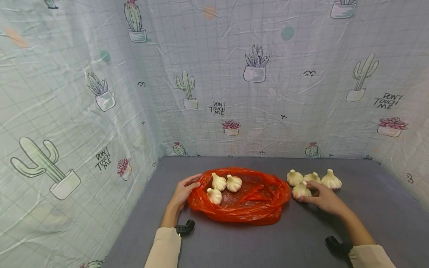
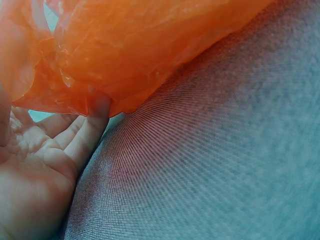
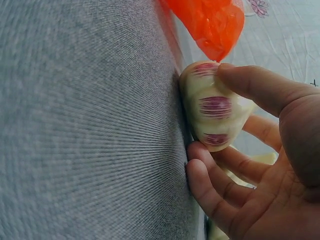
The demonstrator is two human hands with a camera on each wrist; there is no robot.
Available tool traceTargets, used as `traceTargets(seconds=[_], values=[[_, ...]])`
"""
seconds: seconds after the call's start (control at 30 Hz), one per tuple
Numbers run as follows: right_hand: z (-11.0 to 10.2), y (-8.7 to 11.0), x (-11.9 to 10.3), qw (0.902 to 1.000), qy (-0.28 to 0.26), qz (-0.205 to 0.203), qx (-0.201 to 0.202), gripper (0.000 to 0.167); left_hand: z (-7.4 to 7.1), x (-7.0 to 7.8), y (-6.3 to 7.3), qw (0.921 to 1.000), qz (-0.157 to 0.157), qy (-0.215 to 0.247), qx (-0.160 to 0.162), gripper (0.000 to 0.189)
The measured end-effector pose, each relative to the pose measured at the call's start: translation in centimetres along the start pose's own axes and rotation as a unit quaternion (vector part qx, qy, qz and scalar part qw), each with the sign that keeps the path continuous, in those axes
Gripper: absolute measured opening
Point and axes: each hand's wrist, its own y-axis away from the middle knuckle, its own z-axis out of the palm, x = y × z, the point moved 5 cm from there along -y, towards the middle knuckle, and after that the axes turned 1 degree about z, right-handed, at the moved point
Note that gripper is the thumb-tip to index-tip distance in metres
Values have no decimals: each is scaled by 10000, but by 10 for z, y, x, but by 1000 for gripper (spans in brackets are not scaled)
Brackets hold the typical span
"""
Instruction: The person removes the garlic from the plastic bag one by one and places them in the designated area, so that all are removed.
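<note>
In the head view, a red plastic bag [image 1: 241, 217] lies open on a grey table [image 1: 254, 243], with three garlic bulbs [image 1: 234, 184] inside, gathered toward its left end. The left hand [image 1: 182, 191] is at the bag's left rim, the thumb on the near side and the other fingers farther back. The right hand [image 1: 323, 197] is just beyond the bag's right end and pinches a garlic bulb [image 1: 300, 191] between thumb and fingers. Three more bulbs [image 1: 331, 180] stand close behind it on the table. Each forearm has a pale sleeve [image 1: 164, 247] and a black wrist device [image 1: 338, 245]. A patterned sheet [image 1: 214, 78] with potted cacti hangs behind (its printed words read "DON'T TOUCH ME").

In the left wrist view, the left hand's fingers reach forward, fairly straight, and at least one tip touches the orange-looking plastic; I cannot tell whether they pinch it.

In the right wrist view, the held bulb shows purple streaks. The thumb presses one side and fingers meet the other, while the bulb sits against or just off the table; which, I cannot tell. The bag's edge shows beyond it.
</note>
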Motion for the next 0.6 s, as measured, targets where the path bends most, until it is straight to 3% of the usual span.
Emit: traceTargets(seconds=[0.3,0.6], values=[[1,0,4,9997,-69,194,-128,64,0,1,1,10000,24,68,-27,40],[1,0,4,9999,-49,45,-98,60,0,1,1,10000,-14,58,-23,39]])
